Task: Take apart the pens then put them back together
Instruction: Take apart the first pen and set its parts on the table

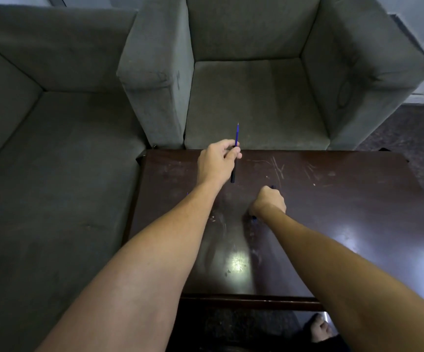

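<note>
My left hand [217, 161] grips a pen upright above the far edge of the dark table [333, 199]. The pen's black barrel [233, 174] hangs below my fingers and its blue refill [236, 134] sticks up out of the top. My right hand [269, 200] is closed low on the table's middle, fingers curled around a dark pen part; a dark tip [273, 186] shows beyond the knuckles and a blue-black end [254, 218] under the wrist. What exactly it is stays hidden.
Grey sofa seats stand behind and to the left of the table: an armchair [254, 97] straight ahead and a long seat [53, 174] on the left. The tabletop is scratched and shiny. A foot [320, 331] shows below the near table edge.
</note>
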